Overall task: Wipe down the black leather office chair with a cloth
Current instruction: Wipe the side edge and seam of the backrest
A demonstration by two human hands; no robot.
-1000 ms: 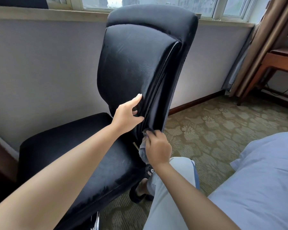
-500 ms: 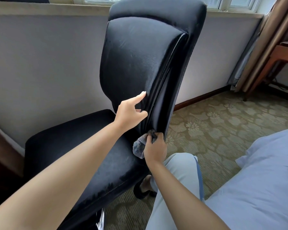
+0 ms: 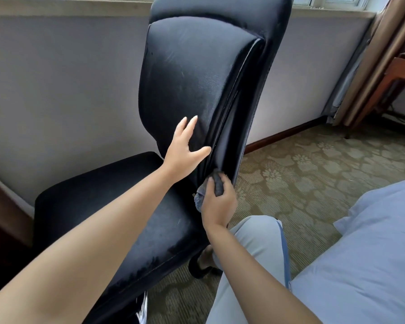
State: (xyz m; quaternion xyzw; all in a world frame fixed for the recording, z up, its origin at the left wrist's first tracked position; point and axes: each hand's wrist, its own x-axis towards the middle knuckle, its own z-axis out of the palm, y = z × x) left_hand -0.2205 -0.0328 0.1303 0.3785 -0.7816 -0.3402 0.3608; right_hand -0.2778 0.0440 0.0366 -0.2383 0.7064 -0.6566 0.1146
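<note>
The black leather office chair (image 3: 192, 73) stands in the middle of the view, its tall backrest upright and its seat reaching toward the lower left. My left hand (image 3: 184, 149) lies flat with straight fingers on the lower front of the backrest, the thumb near the side seam. My right hand (image 3: 218, 202) grips a bunched grey cloth (image 3: 216, 184) and presses it against the bottom of the backrest's right side edge, just above the seat. Part of the cloth hangs out to the left of my fingers.
A grey wall with a window sill (image 3: 68, 8) runs behind the chair. Patterned carpet (image 3: 313, 174) covers the floor to the right. A wooden table (image 3: 400, 73) and brown curtain (image 3: 379, 54) stand at the far right. My knee (image 3: 260, 239) and light-blue bedding (image 3: 372, 265) fill the lower right.
My left hand has opened from a pinch on the side seam to lie flat on the backrest front. My right hand with the cloth has risen slightly along the side edge.
</note>
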